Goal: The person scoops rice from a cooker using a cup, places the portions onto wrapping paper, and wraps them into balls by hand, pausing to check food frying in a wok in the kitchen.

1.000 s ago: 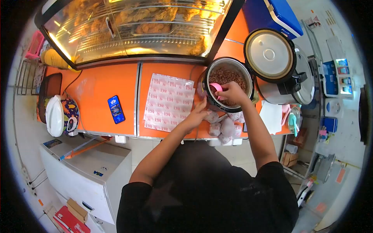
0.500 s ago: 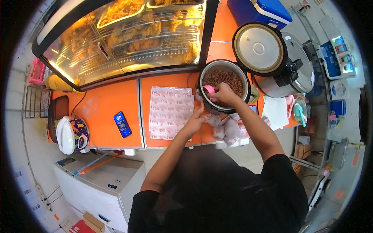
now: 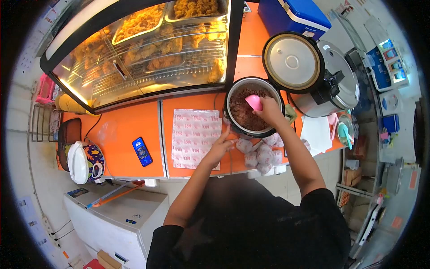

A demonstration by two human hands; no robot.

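My right hand (image 3: 271,112) is closed around a pink scoop (image 3: 254,102), held inside the open rice cooker (image 3: 227,105) above reddish-brown rice (image 3: 242,113). My left hand (image 3: 218,147) has its fingers apart and reaches toward the cooker's near left side; whether a fingertip touches it I cannot tell. Under and beside that hand lies a stack of printed wrapping paper (image 3: 195,136). Several wrapped round bundles (image 3: 264,155) sit in front of the cooker, between my forearms.
A lit glass display case (image 3: 148,85) of fried chicken stands at the back left. Right of the cooker are its raised lid (image 3: 293,61) and a large steel pot (image 3: 347,85). A blue cool box (image 3: 293,18) is behind. A phone (image 3: 142,151) lies on the orange counter (image 3: 121,134).
My right hand has moved the pink scoop from the pot's left side toward its middle right, and the scoop is now tilted up. My left hand remains near the cooker's left side.
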